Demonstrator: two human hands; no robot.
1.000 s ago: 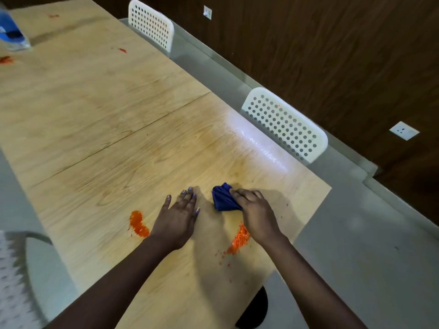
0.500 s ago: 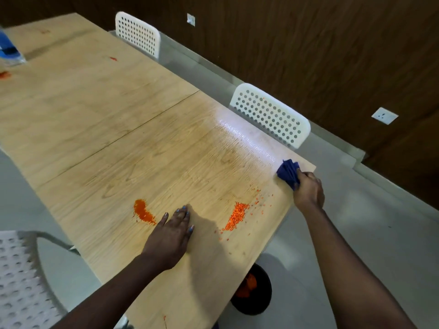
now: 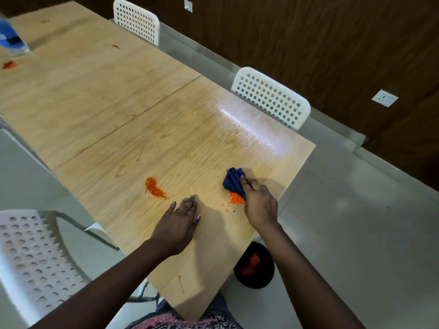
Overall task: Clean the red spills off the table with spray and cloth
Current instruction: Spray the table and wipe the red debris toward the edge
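Observation:
My right hand (image 3: 260, 205) grips a bunched dark blue cloth (image 3: 234, 180) and holds it on the wooden table (image 3: 133, 96), right over a pile of orange-red crumbs (image 3: 235, 198). My left hand (image 3: 179, 223) lies flat on the table with straight fingers, left of that pile. A red smear (image 3: 155, 189) sits beyond my left hand. Small red marks show far off (image 3: 9, 65) (image 3: 115, 46) and near the front edge (image 3: 180, 282). The blue spray bottle (image 3: 10, 38) stands at the far left corner, partly cut off.
A black bin (image 3: 255, 269) holding orange bits stands on the floor under the table's right edge. White perforated chairs stand at the far side (image 3: 273, 98) (image 3: 137, 20) and at my near left (image 3: 31, 255). A dark wood wall runs behind.
My right hand brought the cloth back from the table's right edge to the crumb pile, which is now smaller and partly under the cloth. My left hand stayed flat on the table.

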